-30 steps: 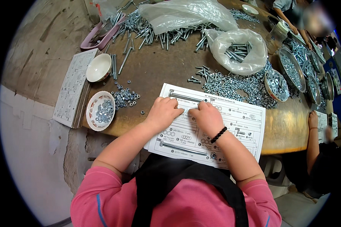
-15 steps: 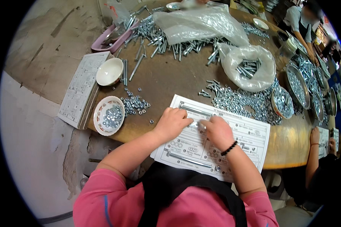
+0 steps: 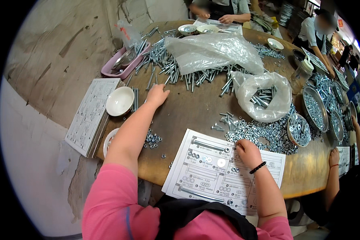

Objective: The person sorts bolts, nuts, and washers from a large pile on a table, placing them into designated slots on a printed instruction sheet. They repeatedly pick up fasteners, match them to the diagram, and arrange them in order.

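Observation:
My left hand (image 3: pixel 157 95) reaches across the table, fingers bent and drawn together, its tips at the end of a bolt (image 3: pixel 167 79) beside the large bolt pile (image 3: pixel 164 60). Whether it grips that bolt is unclear. Closed over the upper part of a printed sheet (image 3: pixel 176 176), my right hand (image 3: pixel 249 154) hides what its curled fingers may hold. On the sheet lie a long bolt (image 3: pixel 207 144) near the top, another long bolt (image 3: pixel 202 194) lower down, a large washer (image 3: pixel 221 162) and small washers (image 3: pixel 206 159).
Loose nuts (image 3: pixel 260 134) spread beyond the sheet near a plastic bag (image 3: pixel 242 106) of bolts. At left are a white bowl (image 3: pixel 120 102), a pink tray (image 3: pixel 126 74) and a paper stack (image 3: pixel 90 114). Clear plastic (image 3: pixel 216 52) covers bolts. Other people (image 3: pixel 230 12) work around the table.
My left hand has left the sheet and moved forward to the bolts. My right hand has shifted right and up on the sheet, uncovering washers. The view has tilted up.

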`<state>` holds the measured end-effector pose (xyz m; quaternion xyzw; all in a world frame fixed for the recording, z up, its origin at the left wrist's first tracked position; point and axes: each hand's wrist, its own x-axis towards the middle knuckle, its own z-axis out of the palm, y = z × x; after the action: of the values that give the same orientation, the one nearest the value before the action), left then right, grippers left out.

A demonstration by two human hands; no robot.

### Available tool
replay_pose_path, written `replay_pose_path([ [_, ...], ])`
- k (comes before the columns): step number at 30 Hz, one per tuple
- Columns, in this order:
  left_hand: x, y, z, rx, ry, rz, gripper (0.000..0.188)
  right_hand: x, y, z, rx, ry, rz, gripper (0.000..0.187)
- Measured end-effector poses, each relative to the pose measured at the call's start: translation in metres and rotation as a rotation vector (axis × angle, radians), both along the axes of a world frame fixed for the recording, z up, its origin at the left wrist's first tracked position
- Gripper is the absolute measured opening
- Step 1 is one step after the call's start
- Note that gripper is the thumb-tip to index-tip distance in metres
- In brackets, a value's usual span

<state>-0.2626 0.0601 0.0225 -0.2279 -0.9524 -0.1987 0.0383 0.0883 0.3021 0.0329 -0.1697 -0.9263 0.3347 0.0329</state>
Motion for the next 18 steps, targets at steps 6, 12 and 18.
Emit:
replay_pose_path([
  [6, -0.034, 0.049, 0.013, -0.223, -0.027, 0.283, 0.051, -0.001, -0.003, 0.000, 0.036, 0.005, 0.009, 0.015],
  [12, -0.050, 0.072, 0.002, -0.201, -0.122, 0.367, 0.045, 0.000, -0.006, 0.003, 0.085, -0.042, -0.024, 0.018],
  [18, -0.076, 0.054, -0.004, -0.249, -0.296, 0.105, 0.041, 0.000, -0.009, 0.004, 0.082, -0.051, -0.029, 0.020],
])
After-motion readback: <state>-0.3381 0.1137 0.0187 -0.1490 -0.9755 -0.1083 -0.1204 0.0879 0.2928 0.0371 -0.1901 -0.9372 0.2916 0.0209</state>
